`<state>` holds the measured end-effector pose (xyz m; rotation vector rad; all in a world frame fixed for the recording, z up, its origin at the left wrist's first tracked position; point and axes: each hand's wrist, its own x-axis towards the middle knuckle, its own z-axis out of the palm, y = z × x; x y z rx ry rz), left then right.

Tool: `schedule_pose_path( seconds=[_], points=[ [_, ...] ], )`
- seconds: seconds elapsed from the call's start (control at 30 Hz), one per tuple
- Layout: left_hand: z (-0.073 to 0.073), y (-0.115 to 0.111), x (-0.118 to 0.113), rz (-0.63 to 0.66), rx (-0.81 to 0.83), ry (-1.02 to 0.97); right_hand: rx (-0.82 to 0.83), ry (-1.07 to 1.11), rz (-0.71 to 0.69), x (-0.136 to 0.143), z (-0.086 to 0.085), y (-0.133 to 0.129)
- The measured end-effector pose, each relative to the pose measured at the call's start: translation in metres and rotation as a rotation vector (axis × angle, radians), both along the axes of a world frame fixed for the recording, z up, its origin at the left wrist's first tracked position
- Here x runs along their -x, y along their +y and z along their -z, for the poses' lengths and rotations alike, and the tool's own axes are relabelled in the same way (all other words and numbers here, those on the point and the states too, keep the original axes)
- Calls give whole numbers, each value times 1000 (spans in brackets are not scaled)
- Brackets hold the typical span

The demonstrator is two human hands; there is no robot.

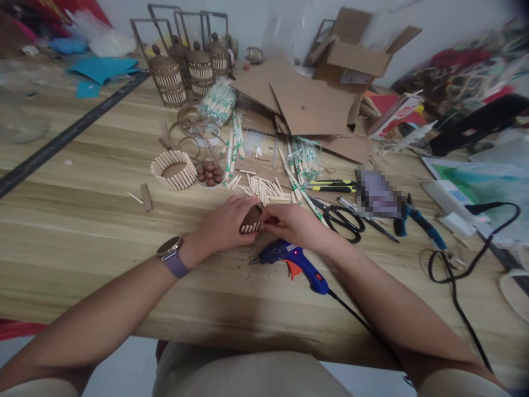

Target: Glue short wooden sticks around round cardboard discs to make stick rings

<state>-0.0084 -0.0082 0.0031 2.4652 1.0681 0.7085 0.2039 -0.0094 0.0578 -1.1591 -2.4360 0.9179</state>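
Gripping a stick-edged brown disc [248, 218] on a crowded bench

Grips the disc above the wooden table [103, 242] with the left hand [225, 223], wrapping fingers over its far side and hiding part of it. Meets its right edge with the right hand [289, 220], curled, bringing thumb and fingertips near together; cannot tell of any grasp between them. Shows short pale sticks [249, 227] along the disc's near edge.

Counting clock directions from the disc, crowds the right wrist with a blue glue gun [297, 258] at five o'clock, pointing its nozzle to six and trailing a black cord [359, 317] beneath the right forearm. Meets a loose stick pile [264, 188] just beyond the hands at twelve to one, a dish of brown balls [210, 174] at eleven, a stick ring [173, 170] at ten. Reaches black scissors [347, 220] at three, near the right forearm, a yellow-black cutter [333, 186] at two, blue-handled pliers [425, 229] farther out at three. Backs onto cardboard sheets [318, 105] at one, stick-walled lanterns [167, 80] at eleven.
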Motion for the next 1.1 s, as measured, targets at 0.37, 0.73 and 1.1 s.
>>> schedule_pose_path(
  seconds=[0.37, 0.73, 1.1],
  points=[
    [-2, 0, -1, -1, 25, 6, -76, 26, -72, -1, 3, -1],
    [-7, -1, -2, -7, 48, 23, -148, 53, -147, -5, 9, 4],
    [-5, -2, 2, 34, 95, -36, -78, -62, 11, -14, -20, -2]
  ],
)
